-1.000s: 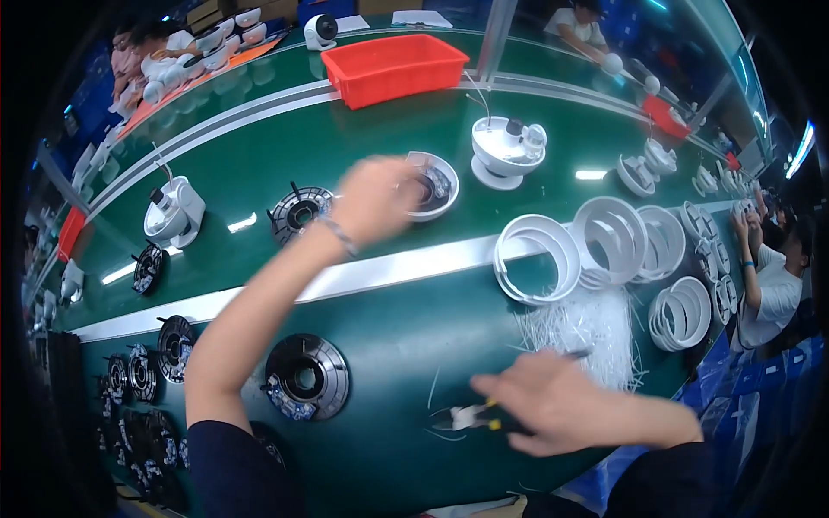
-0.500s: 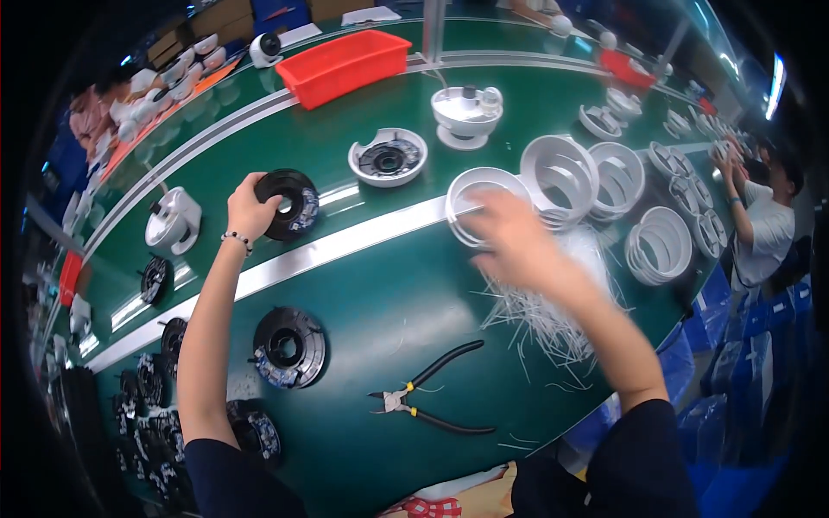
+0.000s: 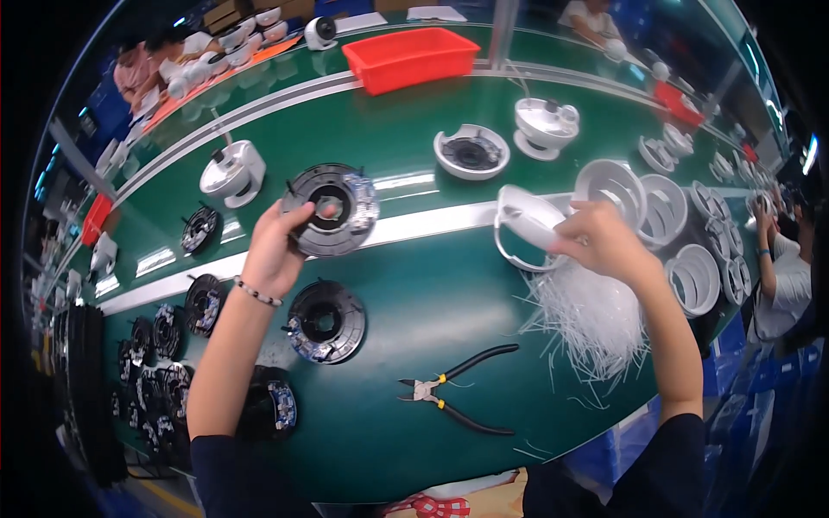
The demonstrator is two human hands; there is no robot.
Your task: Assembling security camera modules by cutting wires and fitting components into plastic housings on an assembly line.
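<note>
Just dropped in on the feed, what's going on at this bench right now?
A person at a green bench has both hands up. The left hand holds a black round part clear of the surface; the right hand grips a white plastic housing. Black-handled pliers lie open between the arms, beside a heap of white strips. Another black round part lies below the left hand.
</note>
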